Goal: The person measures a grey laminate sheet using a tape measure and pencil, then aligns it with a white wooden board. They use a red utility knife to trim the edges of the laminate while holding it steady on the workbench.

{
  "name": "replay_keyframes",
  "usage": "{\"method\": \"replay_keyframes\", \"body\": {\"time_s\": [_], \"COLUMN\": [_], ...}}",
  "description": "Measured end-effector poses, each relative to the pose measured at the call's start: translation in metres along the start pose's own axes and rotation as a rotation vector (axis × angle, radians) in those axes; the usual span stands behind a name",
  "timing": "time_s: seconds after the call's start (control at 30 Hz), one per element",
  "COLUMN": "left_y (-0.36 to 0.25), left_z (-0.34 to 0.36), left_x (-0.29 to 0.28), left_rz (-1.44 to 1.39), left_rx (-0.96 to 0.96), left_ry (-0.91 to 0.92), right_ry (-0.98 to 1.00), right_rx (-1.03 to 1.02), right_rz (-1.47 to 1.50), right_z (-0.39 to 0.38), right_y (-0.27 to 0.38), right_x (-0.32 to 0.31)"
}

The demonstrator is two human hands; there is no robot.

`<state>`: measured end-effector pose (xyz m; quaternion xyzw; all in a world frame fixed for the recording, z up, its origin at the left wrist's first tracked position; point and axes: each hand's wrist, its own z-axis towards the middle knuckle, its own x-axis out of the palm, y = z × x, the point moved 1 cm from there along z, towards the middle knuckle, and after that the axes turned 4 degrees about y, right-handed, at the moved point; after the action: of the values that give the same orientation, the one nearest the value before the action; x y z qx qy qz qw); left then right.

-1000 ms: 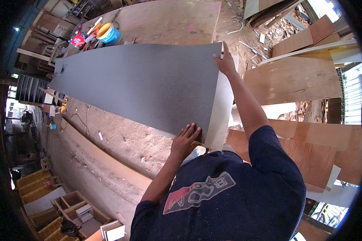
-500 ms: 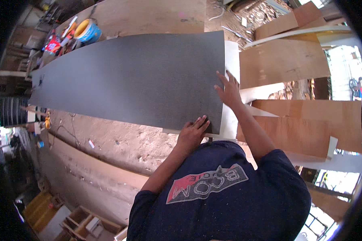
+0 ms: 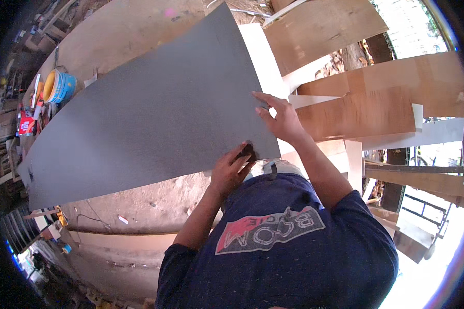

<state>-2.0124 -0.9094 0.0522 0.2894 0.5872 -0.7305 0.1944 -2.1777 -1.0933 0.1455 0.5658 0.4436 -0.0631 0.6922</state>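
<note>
A long dark grey sheet (image 3: 149, 103) stretches from the far left to just in front of me. White sheet material (image 3: 260, 51) shows from under its right edge. My left hand (image 3: 231, 169) is at the near right corner, fingers bent around a small dark thing (image 3: 249, 151) pressed against the grey surface; what it is I cannot make out. My right hand (image 3: 284, 121) lies at the sheet's right edge, index finger and thumb spread apart and touching the grey surface, with nothing seen between them.
Brown boards (image 3: 355, 113) lie to the right. A blue bucket (image 3: 63, 86) with a yellow inside stands at the far left, beside a red item (image 3: 26, 123) and tools. A large tan panel (image 3: 123, 31) lies beyond the sheet. Sandy ground (image 3: 144, 201) shows on the near left.
My view has turned, so the sheet appears more slanted. My left hand's fingers have gone from lying flat to bent around the dark thing. My right hand remains at the right edge, nearer the corner.
</note>
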Motion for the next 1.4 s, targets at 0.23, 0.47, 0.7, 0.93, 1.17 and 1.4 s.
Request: {"method": "replay_keyframes", "body": {"time_s": [0.23, 0.47, 0.7, 0.93, 1.17, 1.4], "left_y": [0.0, -0.001, -0.01, -0.024, -0.061, -0.168], "left_z": [-0.015, -0.023, -0.025, -0.026, -0.018, 0.014], "left_x": [0.0, 0.002, 0.003, 0.001, -0.014, 0.014], "left_rz": [0.089, 0.094, 0.123, 0.102, 0.192, 0.217], "left_rx": [0.093, 0.102, 0.075, 0.059, 0.149, 0.299], "left_ry": [-0.232, -0.306, -0.36, -0.351, -0.422, -0.428], "right_ry": [0.05, 0.053, -0.072, -0.188, -0.237, -0.137], "right_rx": [0.061, 0.0, -0.101, -0.047, -0.027, -0.054], "right_rz": [0.091, 0.121, 0.193, 0.488, 0.549, 0.628], "right_z": [0.001, 0.001, -0.015, -0.051, -0.093, -0.172], "right_y": [0.018, 0.028, 0.033, 0.009, -0.022, -0.048], "right_x": [-0.006, -0.004, -0.011, -0.026, -0.04, -0.069]}}
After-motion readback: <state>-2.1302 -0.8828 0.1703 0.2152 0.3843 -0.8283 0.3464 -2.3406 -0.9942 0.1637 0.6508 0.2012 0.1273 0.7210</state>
